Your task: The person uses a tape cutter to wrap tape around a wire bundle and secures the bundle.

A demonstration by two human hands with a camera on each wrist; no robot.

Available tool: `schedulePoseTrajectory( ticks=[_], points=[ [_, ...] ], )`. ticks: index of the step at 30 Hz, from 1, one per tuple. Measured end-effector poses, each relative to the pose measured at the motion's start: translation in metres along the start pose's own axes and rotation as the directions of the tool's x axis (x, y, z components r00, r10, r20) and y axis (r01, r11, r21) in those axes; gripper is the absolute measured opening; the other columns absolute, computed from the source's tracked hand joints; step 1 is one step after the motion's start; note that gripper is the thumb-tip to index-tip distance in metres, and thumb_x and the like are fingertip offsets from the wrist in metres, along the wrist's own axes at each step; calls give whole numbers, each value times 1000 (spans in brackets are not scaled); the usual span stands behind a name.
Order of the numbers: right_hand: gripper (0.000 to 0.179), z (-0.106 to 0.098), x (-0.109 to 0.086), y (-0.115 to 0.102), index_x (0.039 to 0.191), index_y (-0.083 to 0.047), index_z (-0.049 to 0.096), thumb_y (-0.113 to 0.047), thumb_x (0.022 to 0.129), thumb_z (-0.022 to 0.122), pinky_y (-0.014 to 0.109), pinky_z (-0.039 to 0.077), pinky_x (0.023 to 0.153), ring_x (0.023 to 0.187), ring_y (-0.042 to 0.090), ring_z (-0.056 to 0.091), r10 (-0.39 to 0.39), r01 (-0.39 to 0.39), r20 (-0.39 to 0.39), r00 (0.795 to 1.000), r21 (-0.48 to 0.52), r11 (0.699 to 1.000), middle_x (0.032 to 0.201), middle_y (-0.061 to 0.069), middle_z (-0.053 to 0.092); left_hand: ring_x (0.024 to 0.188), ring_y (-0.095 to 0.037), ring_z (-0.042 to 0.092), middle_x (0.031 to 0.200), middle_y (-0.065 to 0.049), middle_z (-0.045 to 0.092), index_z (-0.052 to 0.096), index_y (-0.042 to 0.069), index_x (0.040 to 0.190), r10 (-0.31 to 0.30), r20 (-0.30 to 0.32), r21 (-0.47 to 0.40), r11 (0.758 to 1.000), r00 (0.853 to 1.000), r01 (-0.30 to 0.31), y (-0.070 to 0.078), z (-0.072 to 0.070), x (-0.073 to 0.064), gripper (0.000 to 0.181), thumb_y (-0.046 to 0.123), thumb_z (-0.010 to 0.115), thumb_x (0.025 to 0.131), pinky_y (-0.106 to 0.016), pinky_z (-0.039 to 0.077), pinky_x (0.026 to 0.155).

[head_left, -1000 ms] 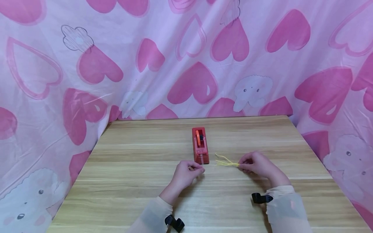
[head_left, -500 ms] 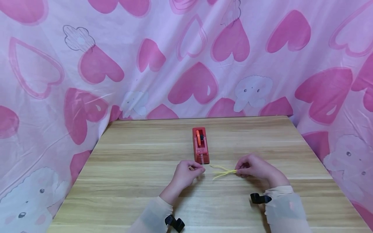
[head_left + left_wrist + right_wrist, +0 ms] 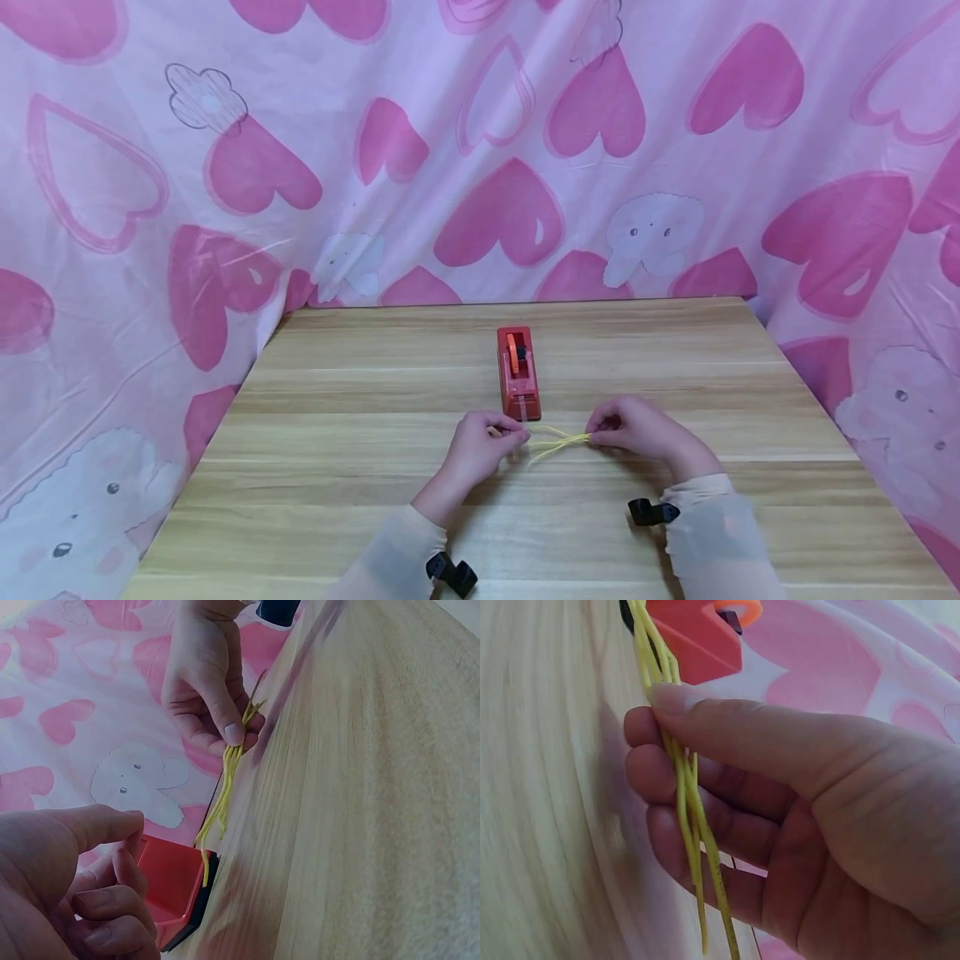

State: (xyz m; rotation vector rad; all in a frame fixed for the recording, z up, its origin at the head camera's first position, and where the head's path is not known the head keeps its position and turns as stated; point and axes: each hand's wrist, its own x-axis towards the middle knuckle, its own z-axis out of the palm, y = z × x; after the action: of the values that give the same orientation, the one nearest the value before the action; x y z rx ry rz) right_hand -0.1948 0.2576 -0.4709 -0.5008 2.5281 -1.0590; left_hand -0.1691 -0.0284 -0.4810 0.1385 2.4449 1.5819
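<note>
A red tape dispenser (image 3: 518, 375) with an orange roll core stands mid-table. From its front end a strip of clear tape (image 3: 523, 408) runs down to my left hand (image 3: 480, 446), where thumb and index finger pinch its end. My right hand (image 3: 637, 433) holds a bundle of thin yellow strands (image 3: 562, 439) between thumb and fingers. In the right wrist view the strands (image 3: 682, 772) cross the curled fingers, their tails hanging past the palm. The loose ends fan out toward the left fingertips, just below the dispenser. Whether they touch the tape I cannot tell.
The wooden table (image 3: 360, 367) carries the dispenser. A pink curtain (image 3: 300, 125) with hearts hangs behind the table and along both sides. Black cameras sit on both wrists, the left one (image 3: 452, 575) near the table's front.
My right hand has moved left with the yellow strands, bringing their ends beside the left fingertips. My left hand keeps its pinch on the tape in nearly the same spot.
</note>
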Motion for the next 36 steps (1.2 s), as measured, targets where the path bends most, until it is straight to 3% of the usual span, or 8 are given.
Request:
schedulePoseTrajectory(
  ticks=[16, 26, 36],
  points=[
    [3, 18, 21, -24, 97, -14, 77, -15, 96, 74, 26, 53, 73, 81, 14, 61, 21, -21, -21, 1000, 23, 1000, 89, 0, 72, 71, -15, 57, 88, 3, 70, 82, 21, 95, -51, -8, -8, 999, 999, 51, 1, -2, -1, 10, 30, 80, 91, -26, 45, 57],
    [6, 27, 32, -37, 99, -19, 78, -17, 97, 74, 32, 53, 79, 85, 15, 63, 50, -49, -75, 996, 14, 999, 93, -4, 73, 76, -16, 56, 91, 6, 73, 82, 21, 93, -19, -9, 15, 1000, 1000, 19, 2, -5, -1, 10, 30, 81, 91, -26, 42, 57],
    [6, 39, 40, -48, 96, -20, 78, -18, 97, 73, 28, 54, 75, 84, 14, 63, -46, 46, -86, 995, 5, 999, 94, -1, 74, 81, -15, 56, 92, 7, 74, 83, 22, 92, 7, -18, 25, 1000, 1000, -6, 0, -7, 0, 12, 33, 82, 90, -27, 44, 62]
  ],
)
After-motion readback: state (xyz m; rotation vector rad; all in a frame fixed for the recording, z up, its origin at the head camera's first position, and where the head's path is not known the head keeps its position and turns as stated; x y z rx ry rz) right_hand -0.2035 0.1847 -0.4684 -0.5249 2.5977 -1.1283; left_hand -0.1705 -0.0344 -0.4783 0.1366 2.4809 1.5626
